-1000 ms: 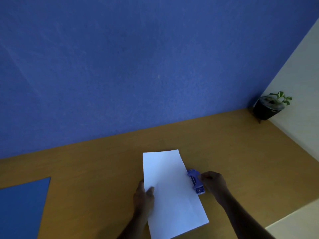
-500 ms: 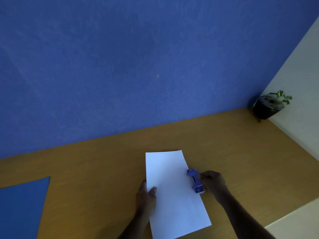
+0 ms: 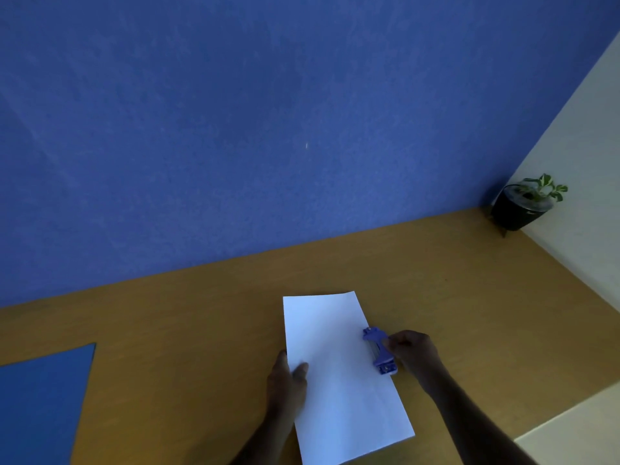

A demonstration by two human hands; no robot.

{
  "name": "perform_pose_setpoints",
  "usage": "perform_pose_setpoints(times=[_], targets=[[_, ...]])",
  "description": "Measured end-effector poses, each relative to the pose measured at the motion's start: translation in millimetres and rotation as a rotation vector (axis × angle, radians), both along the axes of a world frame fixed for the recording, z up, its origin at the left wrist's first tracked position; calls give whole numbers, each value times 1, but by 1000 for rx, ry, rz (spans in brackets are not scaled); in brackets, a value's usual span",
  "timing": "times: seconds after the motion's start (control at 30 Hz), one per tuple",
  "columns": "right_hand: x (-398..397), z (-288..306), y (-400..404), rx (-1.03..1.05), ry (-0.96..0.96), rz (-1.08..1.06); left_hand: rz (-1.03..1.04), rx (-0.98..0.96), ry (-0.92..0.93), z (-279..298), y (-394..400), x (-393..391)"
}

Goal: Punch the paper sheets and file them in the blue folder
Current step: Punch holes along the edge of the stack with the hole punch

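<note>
White paper sheets [image 3: 339,374] lie on the wooden desk [image 3: 201,330], long side running away from me. A small blue hole punch [image 3: 379,351] sits over the sheets' right edge near the middle. My right hand [image 3: 414,354] grips the punch from its right side. My left hand [image 3: 287,380] rests on the sheets' left edge, thumb on top of the paper. The blue folder [image 3: 40,401] lies flat at the desk's far left, partly cut off by the frame.
A black pot with a small green plant [image 3: 523,203] stands in the far right corner. A blue wall [image 3: 268,129] rises behind the desk and a pale wall [image 3: 577,182] on the right. The desk's right front edge [image 3: 553,427] is near my right forearm.
The paper and the punch have shifted slightly to the right, and the punch now sits a little further over the sheets' right edge. Both hands stay in the same grip.
</note>
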State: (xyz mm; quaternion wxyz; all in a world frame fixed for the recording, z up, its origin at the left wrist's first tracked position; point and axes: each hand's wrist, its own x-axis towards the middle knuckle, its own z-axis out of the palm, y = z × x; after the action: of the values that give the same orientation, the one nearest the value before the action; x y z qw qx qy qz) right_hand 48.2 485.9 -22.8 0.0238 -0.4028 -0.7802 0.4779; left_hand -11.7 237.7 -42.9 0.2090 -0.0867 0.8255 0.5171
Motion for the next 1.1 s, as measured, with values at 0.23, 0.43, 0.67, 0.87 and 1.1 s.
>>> perform_pose_setpoints(times=[0.23,0.43,0.67,0.87,1.1], targets=[[-1,0,2,-3,-11,10,-17,20,-21,11,1,1],[-5,3,4,-13,-34,27,-6,-7,-31,13,2,1],[-7,2,9,-38,-51,54,-3,-39,-37,11,1,1],[-6,0,10,-67,-48,55,-15,-21,-26,13,2,-1],[-22,2,9,-61,-88,-26,-10,-33,0,12,0,2]])
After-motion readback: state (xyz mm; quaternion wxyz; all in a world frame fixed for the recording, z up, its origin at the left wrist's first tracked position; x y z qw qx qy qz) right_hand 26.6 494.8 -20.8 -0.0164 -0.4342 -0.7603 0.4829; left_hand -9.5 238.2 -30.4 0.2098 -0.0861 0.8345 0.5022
